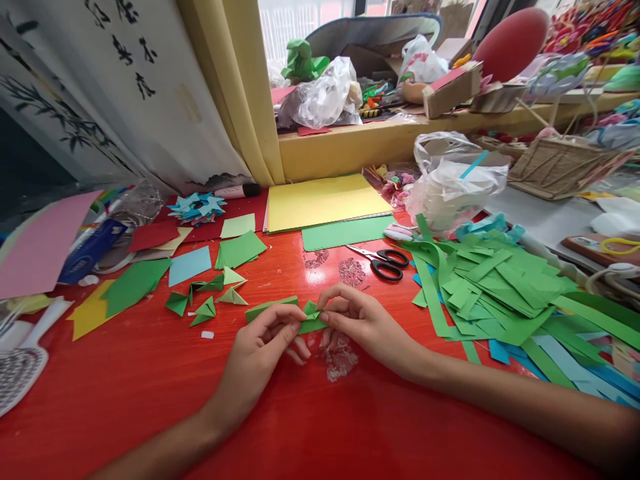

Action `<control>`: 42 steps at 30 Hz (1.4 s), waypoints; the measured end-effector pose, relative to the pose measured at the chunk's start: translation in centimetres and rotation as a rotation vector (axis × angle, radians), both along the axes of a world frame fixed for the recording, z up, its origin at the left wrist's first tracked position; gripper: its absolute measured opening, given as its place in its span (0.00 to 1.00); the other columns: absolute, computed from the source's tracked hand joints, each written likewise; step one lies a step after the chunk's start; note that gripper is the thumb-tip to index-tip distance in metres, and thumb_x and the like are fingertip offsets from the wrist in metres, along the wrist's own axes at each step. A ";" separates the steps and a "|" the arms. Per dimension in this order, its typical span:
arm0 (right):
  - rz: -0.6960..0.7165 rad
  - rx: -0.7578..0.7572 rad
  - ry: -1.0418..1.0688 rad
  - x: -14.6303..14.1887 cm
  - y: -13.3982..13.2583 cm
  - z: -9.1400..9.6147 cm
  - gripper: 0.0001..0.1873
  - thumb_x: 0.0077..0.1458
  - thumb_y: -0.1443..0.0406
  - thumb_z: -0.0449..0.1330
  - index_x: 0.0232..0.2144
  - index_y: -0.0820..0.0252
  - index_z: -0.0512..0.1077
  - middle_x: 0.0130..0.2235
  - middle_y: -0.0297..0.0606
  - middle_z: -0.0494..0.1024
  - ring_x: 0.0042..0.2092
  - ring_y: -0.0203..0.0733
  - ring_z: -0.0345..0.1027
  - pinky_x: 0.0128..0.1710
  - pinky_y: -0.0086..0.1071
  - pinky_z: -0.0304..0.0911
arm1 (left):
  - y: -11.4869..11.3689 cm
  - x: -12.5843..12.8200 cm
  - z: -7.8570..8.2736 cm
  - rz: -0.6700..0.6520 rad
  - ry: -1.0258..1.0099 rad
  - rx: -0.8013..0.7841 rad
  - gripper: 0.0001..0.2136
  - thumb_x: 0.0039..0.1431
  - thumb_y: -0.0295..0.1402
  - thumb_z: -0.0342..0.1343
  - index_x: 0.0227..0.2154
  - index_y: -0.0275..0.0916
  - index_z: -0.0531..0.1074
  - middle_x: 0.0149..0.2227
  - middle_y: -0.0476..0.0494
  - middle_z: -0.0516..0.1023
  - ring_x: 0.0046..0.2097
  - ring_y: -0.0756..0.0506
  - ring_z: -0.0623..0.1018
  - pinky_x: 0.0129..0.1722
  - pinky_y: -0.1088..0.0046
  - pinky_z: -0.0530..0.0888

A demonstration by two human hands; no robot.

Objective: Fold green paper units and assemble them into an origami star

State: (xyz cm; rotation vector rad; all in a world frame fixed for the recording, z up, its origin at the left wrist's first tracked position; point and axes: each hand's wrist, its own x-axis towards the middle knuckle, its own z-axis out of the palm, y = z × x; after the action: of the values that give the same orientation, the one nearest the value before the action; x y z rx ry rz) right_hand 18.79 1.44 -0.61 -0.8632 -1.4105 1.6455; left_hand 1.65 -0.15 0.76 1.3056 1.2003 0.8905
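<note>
Between my two hands, just above the red table (300, 427), is a small piece of folded green paper (312, 319). My left hand (267, 337) pinches its left end between thumb and fingers. On the other end, the thumb and fingertips of my right hand (356, 320) are closed. Behind my left fingers lies a longer folded green strip (270, 307). Farther left sit several small folded triangular pieces, such as a dark green one (204, 311) and a pale green one (233, 296). A stack of green paper squares (241, 251) rests behind them.
Black-handled scissors (385, 263) lie beyond my right hand. A heap of green paper strips (480, 283) covers the right side. Yellow sheets (325, 203) are stacked at the back, near a blue folded-paper ring (197, 208). A white plastic bag (453, 183) stands behind the heap.
</note>
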 end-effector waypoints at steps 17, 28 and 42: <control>0.005 -0.114 0.070 0.1 0.4 0.6 0.06 0.48 0.66 0.59 0.31 0.62 0.70 0.28 0.32 0.73 0.29 0.32 0.70 0.32 0.29 0.67 | 0.2 -0.1 0.1 0.011 -0.022 -0.036 0.07 0.51 0.34 0.53 0.32 0.36 0.66 0.23 0.51 0.71 0.25 0.51 0.73 0.25 0.75 0.72; 0.062 -0.047 0.018 -0.1 0.0 0.1 0.06 0.51 0.66 0.56 0.34 0.62 0.65 0.28 0.33 0.72 0.30 0.32 0.68 0.32 0.28 0.64 | 0.2 -0.2 -0.4 -0.024 0.046 0.028 0.07 0.52 0.34 0.53 0.31 0.38 0.64 0.30 0.50 0.67 0.30 0.52 0.69 0.26 0.78 0.68; -0.002 -0.075 0.045 -0.3 0.3 -0.1 0.13 0.50 0.66 0.57 0.39 0.60 0.60 0.25 0.29 0.69 0.28 0.33 0.69 0.28 0.27 0.64 | 0.0 0.0 -0.6 -0.045 -0.013 0.030 0.14 0.53 0.33 0.51 0.43 0.42 0.58 0.28 0.54 0.60 0.20 0.56 0.67 0.16 0.80 0.65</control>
State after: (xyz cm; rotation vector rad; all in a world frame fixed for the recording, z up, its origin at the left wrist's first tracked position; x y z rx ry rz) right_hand 18.52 1.74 -0.68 -0.8645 -1.3244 1.7157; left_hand 1.63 -0.13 0.15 1.3435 1.1469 0.8859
